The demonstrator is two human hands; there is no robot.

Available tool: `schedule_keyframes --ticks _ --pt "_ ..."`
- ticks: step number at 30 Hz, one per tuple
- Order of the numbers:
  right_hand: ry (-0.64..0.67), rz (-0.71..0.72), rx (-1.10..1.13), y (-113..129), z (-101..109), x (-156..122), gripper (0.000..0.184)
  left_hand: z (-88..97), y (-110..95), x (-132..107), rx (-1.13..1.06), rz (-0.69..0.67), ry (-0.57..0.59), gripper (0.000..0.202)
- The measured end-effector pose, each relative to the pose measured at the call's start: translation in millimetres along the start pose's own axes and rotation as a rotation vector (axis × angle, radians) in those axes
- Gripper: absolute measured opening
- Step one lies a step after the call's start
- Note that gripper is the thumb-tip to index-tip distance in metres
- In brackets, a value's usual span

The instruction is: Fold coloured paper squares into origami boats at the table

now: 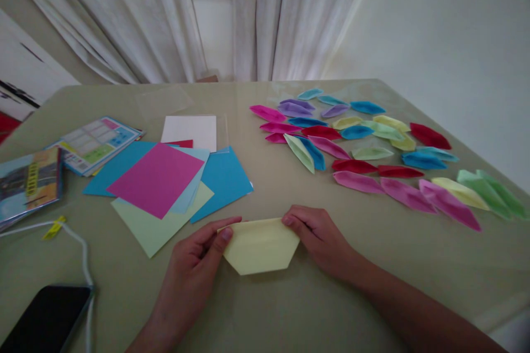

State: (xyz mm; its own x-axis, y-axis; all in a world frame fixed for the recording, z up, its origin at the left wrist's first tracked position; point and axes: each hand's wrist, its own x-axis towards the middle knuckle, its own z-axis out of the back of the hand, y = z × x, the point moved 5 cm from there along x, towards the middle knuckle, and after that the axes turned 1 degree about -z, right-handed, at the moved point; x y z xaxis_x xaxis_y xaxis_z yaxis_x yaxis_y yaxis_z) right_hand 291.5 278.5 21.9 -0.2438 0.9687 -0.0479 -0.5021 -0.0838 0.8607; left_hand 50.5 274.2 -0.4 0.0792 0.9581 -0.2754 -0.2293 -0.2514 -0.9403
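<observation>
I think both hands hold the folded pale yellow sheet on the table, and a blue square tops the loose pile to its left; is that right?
Not quite: the head view shows a magenta square topping the pile, with blue sheets beneath it. The left hand and right hand do hold the folded pale yellow sheet on the table.

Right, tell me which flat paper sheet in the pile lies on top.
The magenta sheet: nothing covers it, while it overlaps the blue sheet, the light blue sheet and the pale green sheet beneath.
</observation>
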Motion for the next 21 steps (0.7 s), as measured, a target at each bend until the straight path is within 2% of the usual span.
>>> schedule_keyframes --ticks 4,6,8,10,12,14,21 --pt "-0.123 -0.018 -0.056 -7 13 11 0.045 10.6 -21 6 0.003 -0.111 -0.16 0.051" --pt "-0.067 0.002 -0.139 -10 21 22 0.04 15.3 -37 8 0.14 -0.264 -0.19 0.05" --pt "-0.046 0.056 -0.216 -11 30 36 0.042 8.1 -53 13 0.393 -0.494 -0.065 0.05" --pt "-0.04 0.095 -0.234 -15 37 50 0.04 -8.8 -60 20 0.618 -0.685 0.17 0.06" --pt "-0.054 0.124 -0.245 -19 38 61 0.033 -21.3 -59 33 0.697 -0.701 0.311 0.073" --pt "-0.09 0.144 -0.248 -23 38 66 0.028 -30.2 -61 48 0.706 -0.681 0.354 0.073" --pt "-0.142 0.18 -0.153 -30 40 59 0.025 -44.4 -74 75 0.602 -0.6 0.325 0.045"
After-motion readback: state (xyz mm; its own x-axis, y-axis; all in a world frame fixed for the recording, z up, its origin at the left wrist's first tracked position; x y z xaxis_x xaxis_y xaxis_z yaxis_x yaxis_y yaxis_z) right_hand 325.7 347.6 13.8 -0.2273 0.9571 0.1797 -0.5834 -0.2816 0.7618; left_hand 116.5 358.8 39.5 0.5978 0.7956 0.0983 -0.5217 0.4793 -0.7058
